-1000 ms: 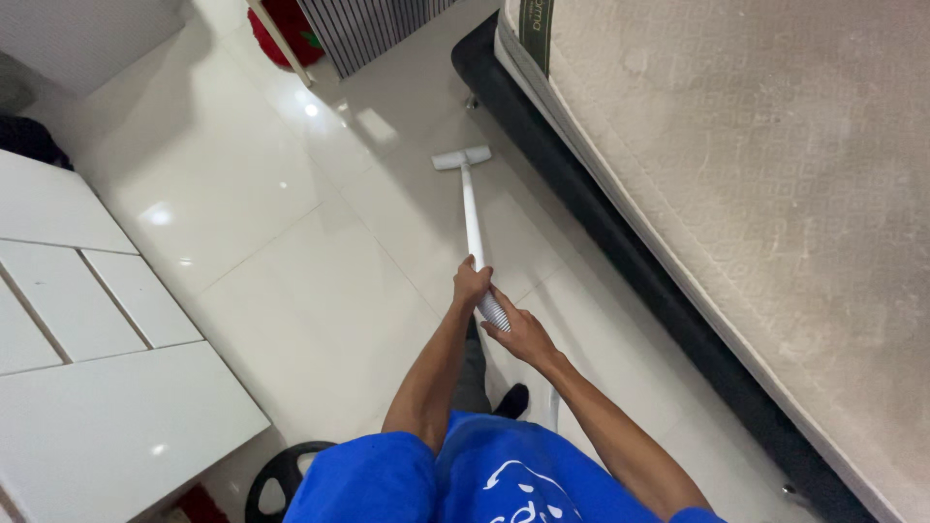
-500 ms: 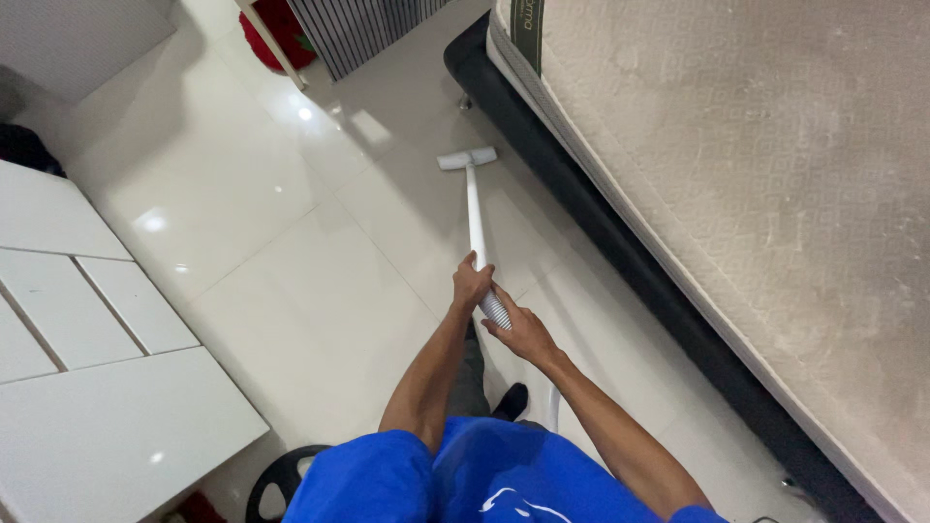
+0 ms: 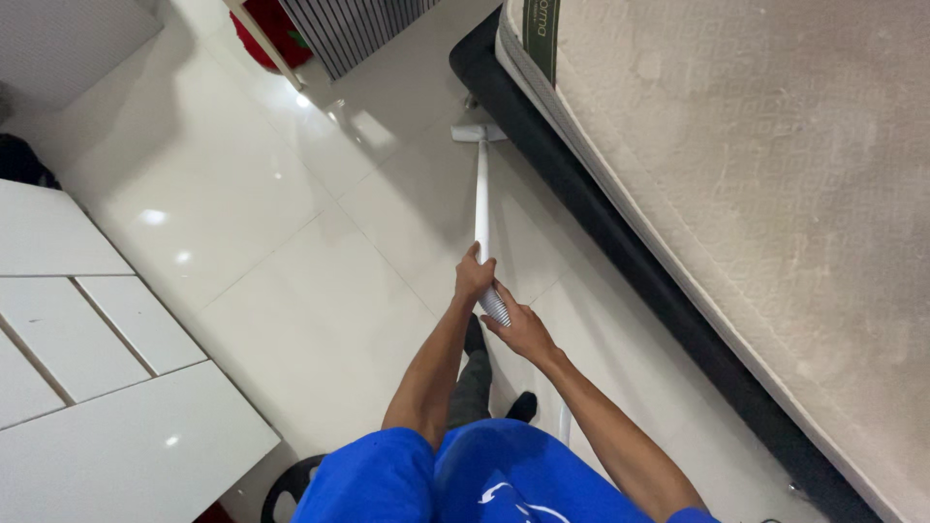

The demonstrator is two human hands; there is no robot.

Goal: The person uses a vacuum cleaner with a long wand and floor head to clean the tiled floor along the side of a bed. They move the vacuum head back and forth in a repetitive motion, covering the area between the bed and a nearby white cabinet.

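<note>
Left hand [image 3: 474,278] and right hand [image 3: 521,329] clenched around long white plastic vacuum wand [image 3: 481,199], steering flat nozzle [image 3: 478,133] beside black bed base [image 3: 581,208].

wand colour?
White wand, ribbed white hose end at the hands; head view.

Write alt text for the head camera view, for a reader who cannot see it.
Seen from above, a person in a blue shirt grips a white vacuum wand with the left hand ahead of the right hand; its floor head rests on glossy white tiles beside a bare beige mattress on a black base. White furniture stands left.
</note>
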